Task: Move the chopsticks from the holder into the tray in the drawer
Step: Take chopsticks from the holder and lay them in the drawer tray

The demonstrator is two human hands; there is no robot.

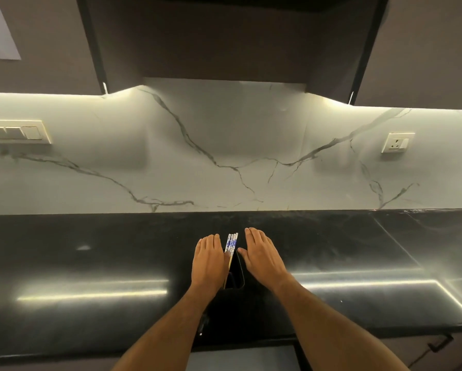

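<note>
Near the counter's (90, 263) front edge, the chopsticks (231, 242) are standing in the black holder (236, 274). The left hand (208, 261) and right hand (262, 255) are flanking it with fingers straight, gripping nothing, probably steadying it.

A single head-worn wide-angle camera looks forward and down across the black counter (90, 263) toward the marble back wall (224, 156), standing at the counter's near edge; both forearms reach in from the bottom edge, and upper cabinets (224, 36) fill the top
</note>
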